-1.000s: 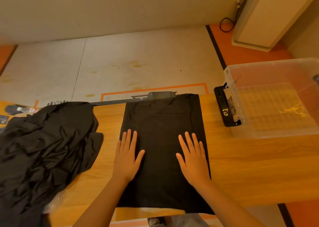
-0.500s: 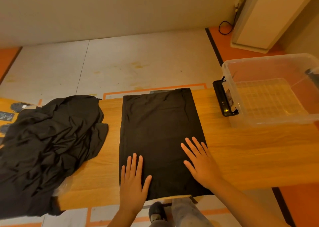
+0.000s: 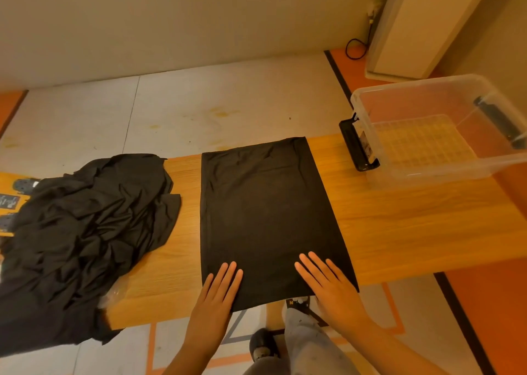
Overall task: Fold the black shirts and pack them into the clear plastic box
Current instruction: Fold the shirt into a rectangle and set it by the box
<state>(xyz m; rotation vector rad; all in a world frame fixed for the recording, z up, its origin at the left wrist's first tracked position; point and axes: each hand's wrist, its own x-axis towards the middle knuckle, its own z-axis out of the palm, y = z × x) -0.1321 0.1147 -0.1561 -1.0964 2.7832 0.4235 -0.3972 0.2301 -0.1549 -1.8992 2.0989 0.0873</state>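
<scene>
folded black shirt (image 3: pixel 265 218) flat on the middle of the counter (image 3: pixel 413 226), a long rectangle running from the far edge to the near edge, its near hem hanging a little past that edge. left hand (image 3: pixel 216 297) released and flat, fingers straight and close together, fingertips pressing the shirt's near left corner, palm at the counter's near edge. right hand (image 3: pixel 330 286) likewise released, fingers straight and slightly spread, laid on the shirt's near right corner, nothing grasped in either.

pile of black shirts (image 3: pixel 85 232) crumpled at the left end of the counter, spilling over the left and near edges, apart from the folded shirt with bare wood between. a bit of crinkled clear wrap (image 3: pixel 114 295) peeking out under the pile's near side.

clear plastic box (image 3: pixel 413 84) at the right end, near the far right corner, open-topped, well apart from the folded shirt, no clothing inside. black latch handle (image 3: pixel 356 143) on its left wall, a second one (image 3: pixel 499 123) on the opposite wall.

below the near edge, a pale trouser leg (image 3: pixel 310 343) and a dark shoe (image 3: pixel 262 346) on the floor.
</scene>
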